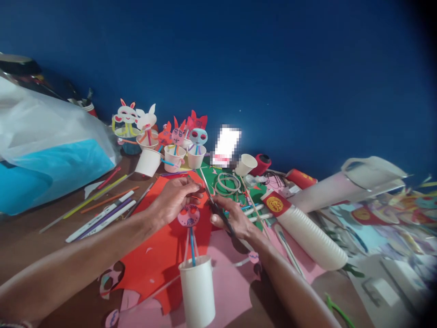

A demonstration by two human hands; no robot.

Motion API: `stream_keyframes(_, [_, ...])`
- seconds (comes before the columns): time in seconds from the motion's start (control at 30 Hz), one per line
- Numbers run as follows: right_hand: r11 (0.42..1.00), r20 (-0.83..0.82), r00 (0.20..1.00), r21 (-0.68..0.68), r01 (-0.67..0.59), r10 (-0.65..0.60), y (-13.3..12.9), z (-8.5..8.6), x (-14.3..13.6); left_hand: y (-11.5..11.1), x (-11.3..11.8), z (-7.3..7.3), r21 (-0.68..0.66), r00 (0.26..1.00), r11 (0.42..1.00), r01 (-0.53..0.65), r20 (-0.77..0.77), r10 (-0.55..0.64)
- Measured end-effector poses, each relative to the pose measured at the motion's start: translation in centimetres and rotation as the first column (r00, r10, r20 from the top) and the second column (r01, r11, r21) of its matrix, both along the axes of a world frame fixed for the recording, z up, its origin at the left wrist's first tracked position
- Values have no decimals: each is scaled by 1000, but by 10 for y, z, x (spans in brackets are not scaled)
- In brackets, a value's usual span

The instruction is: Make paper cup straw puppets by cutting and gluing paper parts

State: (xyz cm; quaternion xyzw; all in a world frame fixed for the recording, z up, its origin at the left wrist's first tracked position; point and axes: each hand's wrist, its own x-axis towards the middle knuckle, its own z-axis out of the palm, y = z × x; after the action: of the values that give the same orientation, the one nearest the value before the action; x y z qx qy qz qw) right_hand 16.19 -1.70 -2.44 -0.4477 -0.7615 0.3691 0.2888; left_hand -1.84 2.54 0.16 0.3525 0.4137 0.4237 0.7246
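My left hand (182,196) is closed in a pinch, with a small strip of red paper (195,178) at its fingertips. My right hand (235,217) grips a pair of scissors (206,181), their blades pointing up beside that paper. Below my hands, a pink paper face (189,216) with drawn features stands on a blue straw (193,246) that rises from a white paper cup (197,291). Behind the cup lies a large sheet of red paper (150,241) with cut edges. It overlaps a pink sheet (228,273).
Several finished cup figures (175,152) stand by the wall, near a lit phone (226,145). A stack of paper cups (310,232) lies at right. Markers (102,216) and straws are at left, beside a plastic bag (51,136). A roll of tape (228,183) sits on green paper.
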Motion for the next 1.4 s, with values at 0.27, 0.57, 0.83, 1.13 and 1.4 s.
stream_keyframes(0.27, [1000,32,999,20,2,-3,-1,1,0,-2,1,0,-35,1000,999,-1,4,1])
stream_keyframes(0.57, [999,37,999,44,11,-13,1,-4,-1,-1,1,-2,-42,999,999,16,-50,-19])
stream_keyframes(0.83, [996,28,998,70,46,-48,0,-9,0,-1,0,0,-29,997,999,46,-64,-48])
stream_keyframes(1.13, [996,20,997,51,70,-71,-1,-10,0,2,-3,-3,-24,994,994,105,-40,-105])
stream_keyframes(1.4, [998,15,998,31,60,-60,-2,-8,2,4,-3,-3,21,995,996,91,-31,-90])
